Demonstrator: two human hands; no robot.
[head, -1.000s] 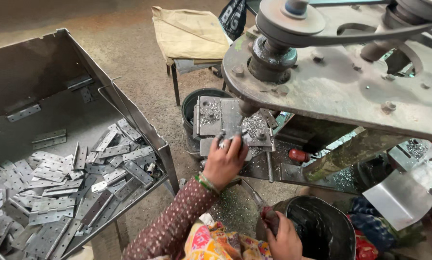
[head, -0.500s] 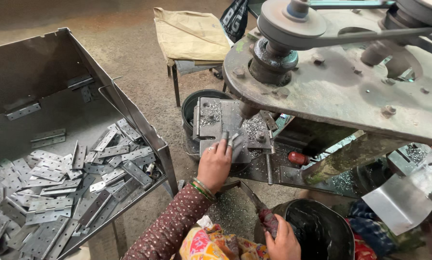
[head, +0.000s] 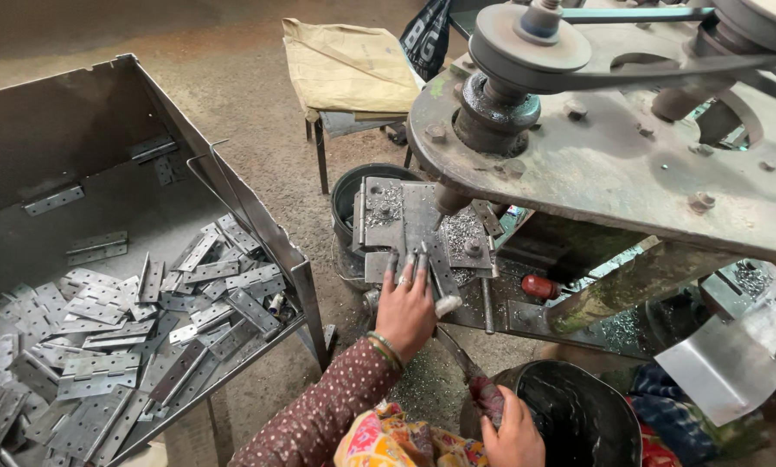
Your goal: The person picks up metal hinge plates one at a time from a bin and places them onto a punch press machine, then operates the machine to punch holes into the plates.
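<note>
1. At far left, a large open grey sheet-metal bin [head: 76, 130] on the workshop floor holds a loose heap of flat silver steel hinge plates [head: 120, 329], piled mostly toward its near side.
2. At centre, the worker's left hand [head: 405, 307], in a dotted maroon sleeve, lies palm-down with fingers spread flat on the grey steel work table of the belt-driven drill press [head: 405, 225]. Its fingertips press on a metal piece just below the drill spindle [head: 450, 201]; the piece is mostly hidden under the fingers, so its shape cannot be told.
3. Behind the table stands a dark round bucket [head: 353, 186], its contents out of sight.
4. Lower right, the right hand [head: 513, 428] is clenched around the reddish grip of a thin metal lever [head: 461, 363], beside a black round tub [head: 578, 415].
5. Metal shavings litter the table.
</note>
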